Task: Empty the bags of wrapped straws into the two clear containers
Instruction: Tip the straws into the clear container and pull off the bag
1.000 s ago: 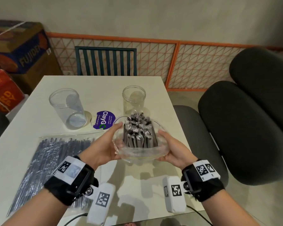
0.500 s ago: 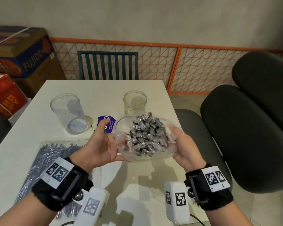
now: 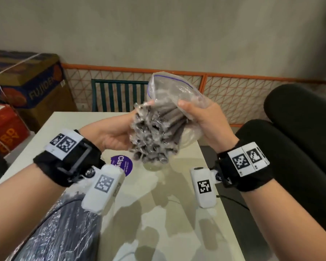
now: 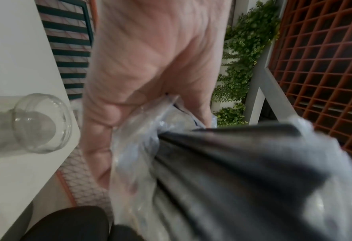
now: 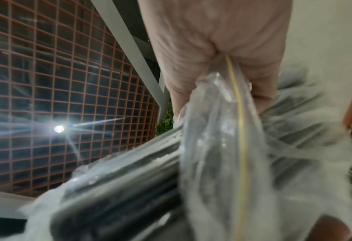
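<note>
Both hands hold a clear zip bag [image 3: 169, 87] above the white table [image 3: 177, 223]. It is tipped so that its bundle of dark wrapped straws [image 3: 154, 140] sticks out of the mouth, pointing down. My left hand [image 3: 111, 136] cups the bundle and bag from the left. My right hand [image 3: 199, 113] grips the bag from the right, thumb on top. Just under the straw ends shows the rim of a clear container [image 3: 154, 167]. The left wrist view shows a clear container [image 4: 41, 124] standing empty on the table. A second full bag of straws [image 3: 64, 232] lies at the near left.
A round purple label [image 3: 121, 164] lies on the table beside the container. Cardboard boxes [image 3: 26, 85] stand to the left, and a green slatted chair [image 3: 119, 97] and an orange mesh fence [image 3: 252, 91] behind. Black padded chairs [image 3: 290, 147] stand close on the right.
The hands have lifted the bag off the table and tipped it over, so the straw ends that pointed up now point down over the container.
</note>
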Available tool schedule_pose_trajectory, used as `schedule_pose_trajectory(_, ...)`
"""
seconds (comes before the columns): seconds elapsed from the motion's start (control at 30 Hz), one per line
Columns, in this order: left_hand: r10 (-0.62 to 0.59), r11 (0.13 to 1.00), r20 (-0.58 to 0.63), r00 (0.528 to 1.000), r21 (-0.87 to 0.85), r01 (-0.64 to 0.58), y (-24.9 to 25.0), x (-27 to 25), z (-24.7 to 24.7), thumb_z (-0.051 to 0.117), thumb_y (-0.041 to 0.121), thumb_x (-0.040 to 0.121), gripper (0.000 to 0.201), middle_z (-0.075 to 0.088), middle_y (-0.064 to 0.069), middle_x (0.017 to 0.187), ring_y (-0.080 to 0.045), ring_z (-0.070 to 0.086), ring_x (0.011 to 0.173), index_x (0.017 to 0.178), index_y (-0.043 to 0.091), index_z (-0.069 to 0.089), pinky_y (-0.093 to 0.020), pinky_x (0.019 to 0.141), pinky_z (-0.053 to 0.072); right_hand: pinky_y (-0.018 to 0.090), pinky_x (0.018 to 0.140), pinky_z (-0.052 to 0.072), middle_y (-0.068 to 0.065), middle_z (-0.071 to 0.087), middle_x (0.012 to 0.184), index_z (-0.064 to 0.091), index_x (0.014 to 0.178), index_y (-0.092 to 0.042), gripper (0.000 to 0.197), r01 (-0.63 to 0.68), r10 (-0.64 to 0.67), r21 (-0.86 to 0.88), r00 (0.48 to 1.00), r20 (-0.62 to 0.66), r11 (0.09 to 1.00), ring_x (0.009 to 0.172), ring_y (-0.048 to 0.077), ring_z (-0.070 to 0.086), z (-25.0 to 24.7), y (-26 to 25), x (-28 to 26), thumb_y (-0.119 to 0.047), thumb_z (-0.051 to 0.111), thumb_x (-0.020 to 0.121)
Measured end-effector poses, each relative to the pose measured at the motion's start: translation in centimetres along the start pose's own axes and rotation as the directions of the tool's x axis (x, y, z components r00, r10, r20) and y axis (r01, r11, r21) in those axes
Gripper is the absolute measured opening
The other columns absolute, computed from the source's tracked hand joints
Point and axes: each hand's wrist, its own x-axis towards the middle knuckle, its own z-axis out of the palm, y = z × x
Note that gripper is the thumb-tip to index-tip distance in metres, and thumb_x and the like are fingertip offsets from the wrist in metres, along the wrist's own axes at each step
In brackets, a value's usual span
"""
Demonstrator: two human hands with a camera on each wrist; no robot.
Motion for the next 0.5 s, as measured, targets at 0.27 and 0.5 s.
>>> schedule_pose_trajectory(0.27, 0.275, 0.960, -0.211, 0.938, 0.109, -0.257, 0.4, 4.4, -3.0, 0.065, 0.011, 0.069, 0.056, 0.065, -0.001, 0.109, -0.018, 0.063, 0.098, 0.117, 0.029, 0.042, -0.038, 0.085, 0.050, 0.041, 0.090, 0.055, 0.010, 0.051, 0.140, 0.031, 0.141, -0.014, 0.089, -0.183, 0.220, -0.252, 0.967, 0.126, 0.950, 0.118, 0.024, 0.059, -0.2, 0.9, 5.3, -0.029, 0.081, 0.069)
schedule_pose_trajectory(0.5, 0.350, 0.916, -0.191, 0.917, 0.276, -0.292, 0.7, 8.2, -6.9, 0.072, -0.001, 0.072, 0.085, 0.057, -0.006, 0.130, -0.014, 0.063, 0.109, 0.141, 0.018, 0.027, -0.021, 0.082, 0.054, 0.041, 0.104, 0.044, 0.015, 0.063, 0.125, 0.052, 0.127, -0.004, 0.049, -0.122, 0.177, -0.213, 0.949, 0.261, 0.969, 0.115, 0.026, 0.061, 0.5, 1.7, 8.5, 0.005, 0.064, 0.080)
